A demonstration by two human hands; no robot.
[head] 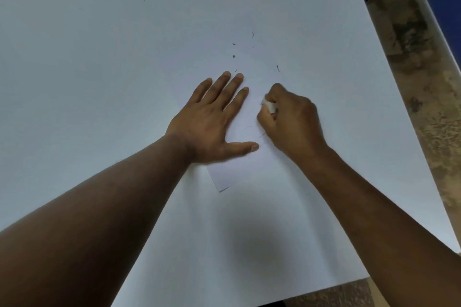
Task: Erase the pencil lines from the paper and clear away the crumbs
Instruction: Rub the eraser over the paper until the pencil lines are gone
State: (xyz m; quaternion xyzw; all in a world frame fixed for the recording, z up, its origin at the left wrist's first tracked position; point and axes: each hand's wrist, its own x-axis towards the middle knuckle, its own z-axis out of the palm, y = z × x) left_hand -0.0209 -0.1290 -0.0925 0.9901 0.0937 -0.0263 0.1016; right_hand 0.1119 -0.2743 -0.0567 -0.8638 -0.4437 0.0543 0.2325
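Left hand: your left hand (214, 117) lies flat on the paper (245, 117), fingers spread.
Right hand: your right hand (291, 117) pinches the eraser (270, 105), on the paper's right side.
Pencil lines: faint marks (252, 129) between your hands.
Crumbs: dark bits (234, 56) beyond the paper on the white table (99, 45).

The tabletop (99, 57) looked smooth, matt white. The paper (247, 117) was matt and thin, the eraser (270, 106) dull white rubber, the floor (429, 97) mottled, stone-like.
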